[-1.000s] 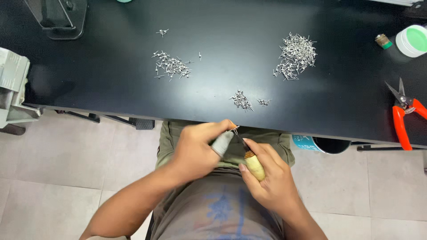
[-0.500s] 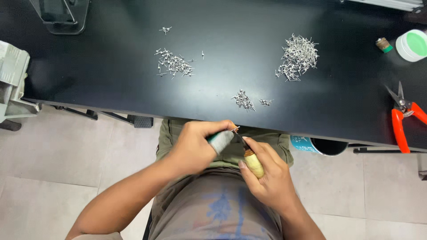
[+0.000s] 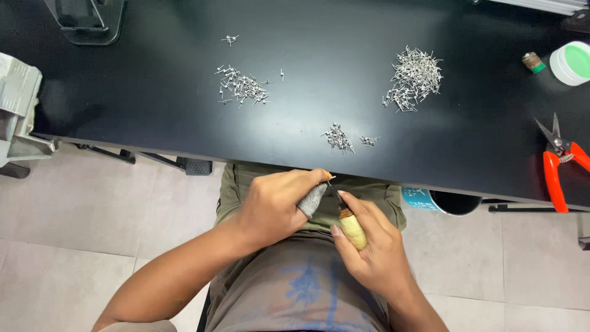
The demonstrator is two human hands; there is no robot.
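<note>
Left hand [image 3: 273, 206], grey-sleeved finger: pinching small metal pin [image 3: 330, 179]. Right hand [image 3: 372, 246]: clenched round wooden-handled tool [image 3: 351, 226], tip at 11 o'clock. Best kept steady, braced together.

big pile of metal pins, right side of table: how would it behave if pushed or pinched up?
The large pin pile is loose, separate pieces, so a push would likely scatter it, not slide it whole. The pins look thin and metallic: probably light, stiff and slippery on the smooth black table. Pinching likely lifts only a few.
</note>
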